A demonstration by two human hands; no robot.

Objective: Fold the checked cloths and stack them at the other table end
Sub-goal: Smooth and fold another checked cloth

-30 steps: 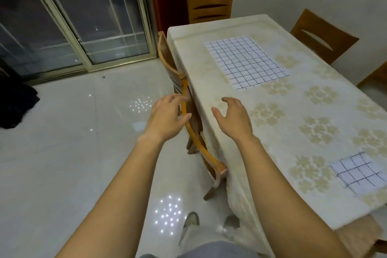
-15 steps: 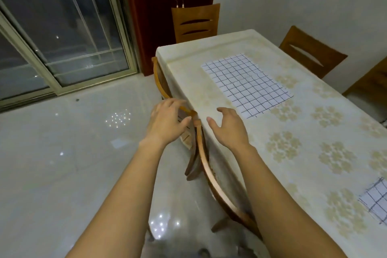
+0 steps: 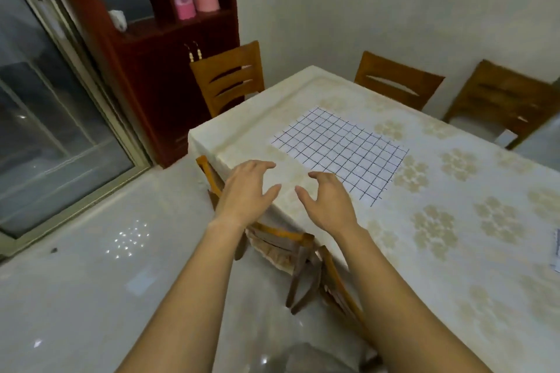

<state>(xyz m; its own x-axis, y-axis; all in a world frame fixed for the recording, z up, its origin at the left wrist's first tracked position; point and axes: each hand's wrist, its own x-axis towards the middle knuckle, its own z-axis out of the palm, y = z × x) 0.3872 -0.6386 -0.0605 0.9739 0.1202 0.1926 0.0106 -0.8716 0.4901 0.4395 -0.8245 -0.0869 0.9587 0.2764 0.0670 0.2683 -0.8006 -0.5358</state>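
white checked cloth (image 3: 339, 153) nearer right hand (image 3: 328, 201)

- White rectangular cloth with a dark grid (image 3: 339, 151): spread flat and unfolded, its near edge just beside the right hand (image 3: 325, 200), not gripped.
- Second checked cloth (image 3: 557, 248): only an edge shows, well apart to that hand's right.

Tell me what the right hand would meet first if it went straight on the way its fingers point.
Probably the near edge of the spread checked cloth, just beyond the right hand. Its height above the tablecloth is unclear, so it might touch that first.
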